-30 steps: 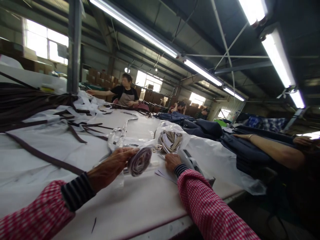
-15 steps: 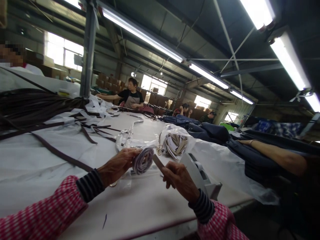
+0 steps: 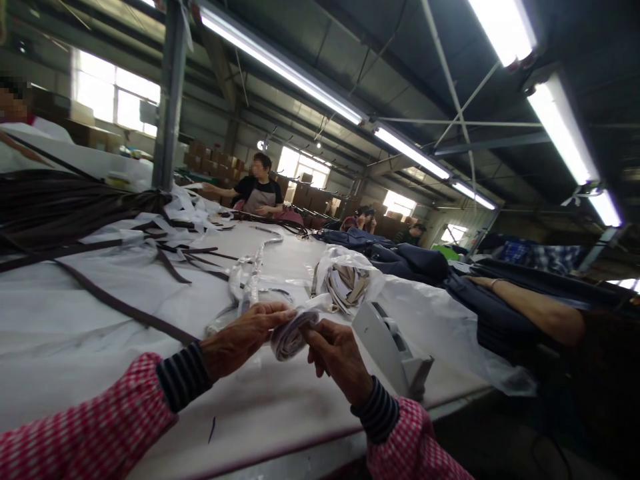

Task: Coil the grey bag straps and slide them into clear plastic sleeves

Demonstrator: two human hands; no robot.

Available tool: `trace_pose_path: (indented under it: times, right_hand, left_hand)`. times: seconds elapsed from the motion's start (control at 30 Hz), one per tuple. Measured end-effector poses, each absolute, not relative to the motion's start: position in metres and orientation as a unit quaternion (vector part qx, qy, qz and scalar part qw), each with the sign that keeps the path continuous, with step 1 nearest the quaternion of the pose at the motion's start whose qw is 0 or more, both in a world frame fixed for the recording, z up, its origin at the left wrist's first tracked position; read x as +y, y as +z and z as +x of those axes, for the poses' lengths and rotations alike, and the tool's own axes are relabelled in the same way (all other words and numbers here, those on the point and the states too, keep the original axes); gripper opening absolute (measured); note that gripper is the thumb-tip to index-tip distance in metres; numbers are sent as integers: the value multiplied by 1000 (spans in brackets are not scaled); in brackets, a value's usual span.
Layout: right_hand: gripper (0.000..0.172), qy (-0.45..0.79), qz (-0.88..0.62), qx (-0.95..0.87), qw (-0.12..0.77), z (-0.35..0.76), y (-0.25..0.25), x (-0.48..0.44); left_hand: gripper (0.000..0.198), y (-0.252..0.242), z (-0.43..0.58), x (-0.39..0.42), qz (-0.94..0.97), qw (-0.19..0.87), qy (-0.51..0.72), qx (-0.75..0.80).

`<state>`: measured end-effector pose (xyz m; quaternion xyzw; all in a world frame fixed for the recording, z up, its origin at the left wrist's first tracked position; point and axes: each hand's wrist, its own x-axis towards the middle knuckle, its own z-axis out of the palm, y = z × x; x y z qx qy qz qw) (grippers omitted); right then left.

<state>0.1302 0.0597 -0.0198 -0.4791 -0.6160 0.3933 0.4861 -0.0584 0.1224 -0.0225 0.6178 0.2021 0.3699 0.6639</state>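
Just above the table front, my left hand (image 3: 250, 337) is closed on a coiled strap (image 3: 289, 340), pale grey to lilac, its spiral facing me. The fingers of my right hand (image 3: 337, 357) are pinched at the coil's right edge; the short flat strip they held is now mostly hidden between fingers and coil. Right of that hand stands a grey tape dispenser (image 3: 393, 353). Behind the coil lies a clear plastic bag (image 3: 345, 277) of beige and white straps. Crumpled clear plastic (image 3: 245, 283) lies beyond my left hand.
Dark straps (image 3: 65, 207) are heaped on the left of the white table (image 3: 190, 427), one long strap (image 3: 120, 307) reaching towards my left wrist. Dark blue cloth (image 3: 415, 263) runs along the right, with a co-worker's arm (image 3: 535, 307) over it. A metal post (image 3: 167, 100) rises at the left.
My right hand has moved left, bringing the flat strip from beside the coil onto its edge. The coil sits slightly lower and further right in view, still in my left hand.
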Motion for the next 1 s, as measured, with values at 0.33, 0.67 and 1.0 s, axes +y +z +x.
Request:
trace_pose_path:
  times: [0.33,0.67,1.0]
  right_hand:
    - [22,115,-468,-690,540,162,-47,52]
    - [25,-180,-384,-807,411,152,-68,9]
    - [17,-11,-452,-828,332,163,-77,16]
  left_hand:
    - [42,-23,-57,121,606,649,391,242]
    - [22,-33,-43,87,863,282,331,256]
    - [20,-87,-33,81,914,174,281,236]
